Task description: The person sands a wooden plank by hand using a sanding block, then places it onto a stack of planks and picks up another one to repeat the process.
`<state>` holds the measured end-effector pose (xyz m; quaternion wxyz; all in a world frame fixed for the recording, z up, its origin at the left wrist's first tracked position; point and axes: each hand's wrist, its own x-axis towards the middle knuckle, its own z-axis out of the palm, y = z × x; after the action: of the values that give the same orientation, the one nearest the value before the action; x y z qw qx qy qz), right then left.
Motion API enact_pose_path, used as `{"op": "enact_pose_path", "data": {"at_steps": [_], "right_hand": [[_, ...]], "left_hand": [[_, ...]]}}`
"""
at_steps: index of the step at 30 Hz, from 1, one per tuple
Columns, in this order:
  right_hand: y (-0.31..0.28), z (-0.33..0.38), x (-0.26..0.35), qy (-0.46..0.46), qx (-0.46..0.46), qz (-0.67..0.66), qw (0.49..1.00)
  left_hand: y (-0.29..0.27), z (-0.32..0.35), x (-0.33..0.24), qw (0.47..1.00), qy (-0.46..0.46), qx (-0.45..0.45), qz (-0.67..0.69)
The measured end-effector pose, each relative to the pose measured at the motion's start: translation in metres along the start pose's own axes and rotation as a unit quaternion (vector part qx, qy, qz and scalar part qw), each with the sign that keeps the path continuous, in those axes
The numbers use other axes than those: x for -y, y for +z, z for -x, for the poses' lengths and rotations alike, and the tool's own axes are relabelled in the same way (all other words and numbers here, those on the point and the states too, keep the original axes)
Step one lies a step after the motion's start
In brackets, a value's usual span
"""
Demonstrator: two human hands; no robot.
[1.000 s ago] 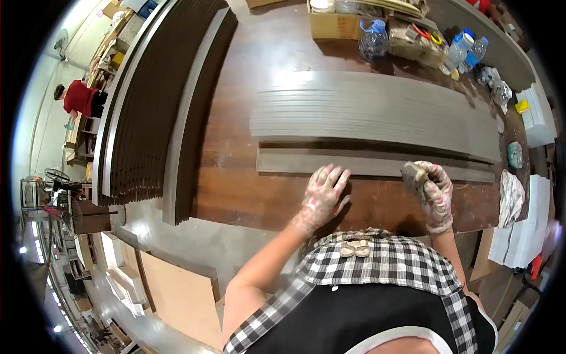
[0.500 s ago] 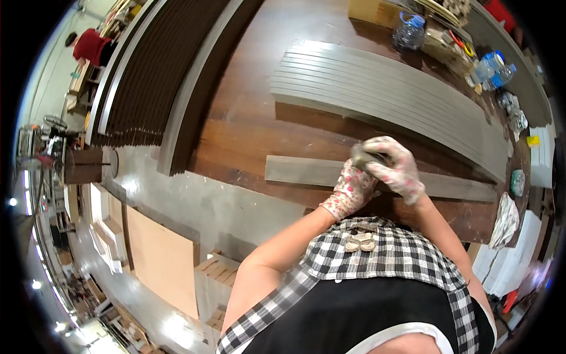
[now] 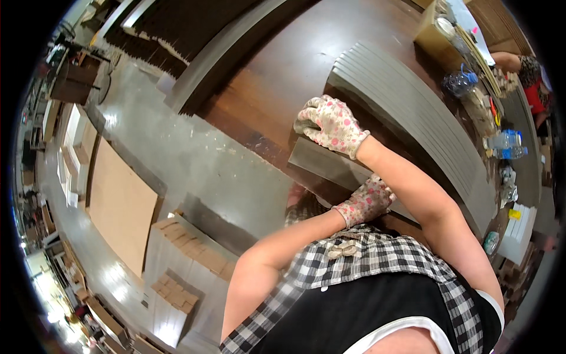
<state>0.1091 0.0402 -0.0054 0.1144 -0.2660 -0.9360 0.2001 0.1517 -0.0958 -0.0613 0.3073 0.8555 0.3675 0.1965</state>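
Head camera is looking down on two gloved hands over a brown table (image 3: 253, 112). The right hand (image 3: 332, 125), in a white glove with pink spots, is curling its fingers around a small grey block (image 3: 302, 126), most of which is hiding beneath the glove. It is holding the block just by the left end of a narrow grey board (image 3: 327, 162); whether block and board are touching, I cannot tell. The board is lying on the table close to the front edge, and the right forearm is crossing above it. The left hand (image 3: 365, 202), in a similar spotted glove, is resting farther along that board; I cannot tell whether it is gripping it or only lying on it.

Beyond the board, a row of grey boards (image 3: 407, 112) is lying side by side on the table. Toward the upper left, a long grey plank (image 3: 236, 50) is running beside a dark stack of planks (image 3: 194, 26). Toward the upper right, a clear jug (image 3: 460, 84) with a blue cap is standing near a carton (image 3: 425, 35), and another person's arm (image 3: 506, 61) is showing past them. At the lower left, a light brown panel (image 3: 121, 206) is lying over the grey floor (image 3: 206, 156)
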Motion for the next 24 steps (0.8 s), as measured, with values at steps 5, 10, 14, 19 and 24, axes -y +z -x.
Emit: {"op": "enact_pose_path", "data": {"at_steps": [5, 10, 14, 19, 24], "right_hand": [[0.016, 0.006, 0.035, -0.182, 0.067, -0.06, 0.979], [0.012, 0.044, 0.035, -0.208, 0.063, 0.004, 0.976], [0.012, 0.06, 0.03, -0.214, 0.061, 0.023, 0.975], [0.02, 0.048, 0.046, -0.202, 0.023, 0.001, 0.979], [-0.009, 0.116, 0.02, -0.179, 0.056, -0.011, 0.982]], "left_hand": [[0.01, 0.009, 0.007, 0.994, -0.037, 0.076, 0.07], [0.048, 0.016, 0.011, 0.972, -0.01, -0.157, 0.176], [0.049, 0.017, 0.012, 0.978, -0.019, -0.122, 0.167], [0.077, 0.008, 0.024, 0.978, 0.037, -0.114, 0.172], [0.066, 0.042, 0.02, 0.987, 0.022, -0.022, 0.157]]}}
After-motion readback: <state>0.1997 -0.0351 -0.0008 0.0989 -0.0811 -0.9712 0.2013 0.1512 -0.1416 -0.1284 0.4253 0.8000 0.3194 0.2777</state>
